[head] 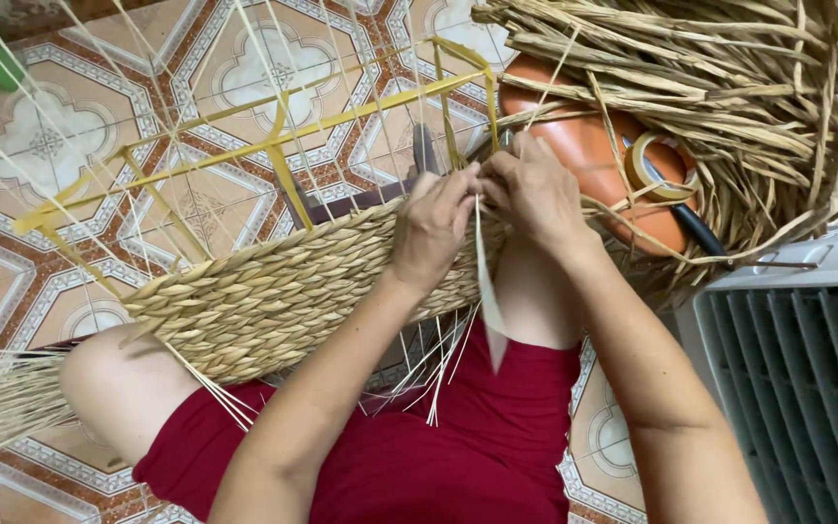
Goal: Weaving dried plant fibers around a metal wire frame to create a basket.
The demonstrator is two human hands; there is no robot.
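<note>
We saw the left hand (431, 233) pressed on the upper right edge of a half-woven basket (273, 291), its fingers curled shut on the plaited rim and on a pale flat strand (487, 291) that hung down from between the two hands toward the red shorts (458, 437). The right hand (535, 194) sat just beside it, touching it at the fingertips, pinched closed on the same strand at the weaving edge. The basket lay tilted across the person's lap, its woven band running from the near left up to the hands, with thin pale stakes (196, 126) fanning out to the far left. A yellow frame (273, 146) of flat bars stood around those stakes, above the woven part. To the far right a heap of dried fibre (710, 87) spilled over an orange container (594, 155), on which a roll of tape (660, 165) rested beside a dark handle. A second bundle of fibre (2, 408) lay at the near left, by the bare knee. A grey slatted appliance (797, 369) filled the near right corner, and the patterned tile floor (41, 146) showed beneath everything.
</note>
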